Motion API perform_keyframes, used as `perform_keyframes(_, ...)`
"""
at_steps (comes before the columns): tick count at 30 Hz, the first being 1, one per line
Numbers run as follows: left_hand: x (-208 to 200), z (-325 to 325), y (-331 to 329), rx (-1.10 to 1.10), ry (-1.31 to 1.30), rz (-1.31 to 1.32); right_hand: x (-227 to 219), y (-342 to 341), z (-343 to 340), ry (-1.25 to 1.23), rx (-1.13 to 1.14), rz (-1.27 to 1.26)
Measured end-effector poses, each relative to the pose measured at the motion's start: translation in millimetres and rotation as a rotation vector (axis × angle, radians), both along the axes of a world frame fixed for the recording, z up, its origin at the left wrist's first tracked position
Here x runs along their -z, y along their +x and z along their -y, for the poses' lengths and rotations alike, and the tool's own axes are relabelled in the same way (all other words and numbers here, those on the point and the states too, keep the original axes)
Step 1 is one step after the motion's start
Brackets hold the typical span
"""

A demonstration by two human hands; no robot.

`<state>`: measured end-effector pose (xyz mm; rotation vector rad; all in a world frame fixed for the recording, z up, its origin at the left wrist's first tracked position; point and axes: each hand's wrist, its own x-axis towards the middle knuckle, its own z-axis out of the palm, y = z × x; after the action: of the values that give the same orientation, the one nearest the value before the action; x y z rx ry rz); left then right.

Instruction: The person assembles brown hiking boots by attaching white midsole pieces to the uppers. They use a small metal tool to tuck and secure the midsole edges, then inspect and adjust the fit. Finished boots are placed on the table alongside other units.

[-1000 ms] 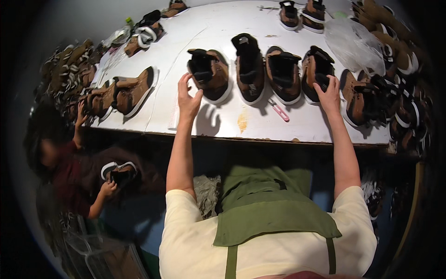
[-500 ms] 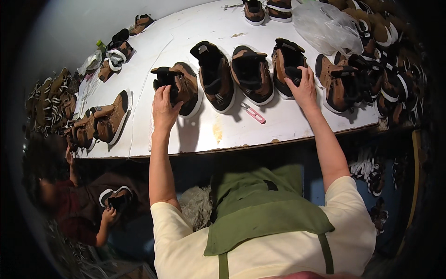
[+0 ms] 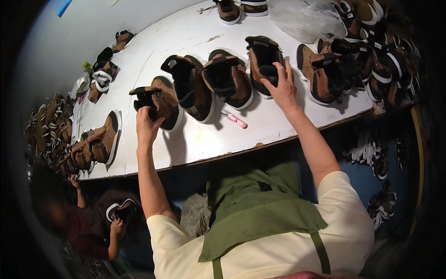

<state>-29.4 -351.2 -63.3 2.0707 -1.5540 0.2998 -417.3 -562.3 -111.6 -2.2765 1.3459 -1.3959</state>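
Note:
Four brown-and-black high-top shoes with white soles stand side by side on the white table, their heels toward me. My left hand is closed over the heel collar of the leftmost shoe. At the other end, my right hand grips the heel of the rightmost shoe, thumb on one side and fingers on the other. Between them stand the second shoe and the third shoe, touched by neither hand. Pink-handled thread snips lie just in front of the third shoe.
More shoes crowd the table's right side, beside a clear plastic bag. A row of shoes lies at the left edge, near a heap of shoes. Below left, a co-worker's hand holds a shoe.
The whole view has turned, so the table and shoes appear shifted left and tilted. Both my hands remain on the same two shoes, which keep their places in the row.

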Motion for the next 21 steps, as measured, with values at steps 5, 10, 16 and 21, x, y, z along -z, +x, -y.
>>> perform_keyframes(5, 0, 1, -2, -0.033, 0.009, -0.001, 7, -4, 2, -0.019, -0.020, 0.045)
perform_keyframes(10, 3, 4, 2, -0.023, 0.009, -0.065, 18, -10, 3, -0.055, -0.064, 0.090)
perform_keyframes(16, 13, -1, 12, 0.162, -0.159, -0.062, 29, -5, 7, -0.125, -0.060, 0.133)
perform_keyframes(21, 22, -9, 1, 0.112, -0.295, -0.315, 24, -14, 4, -0.073, -0.038, 0.082)
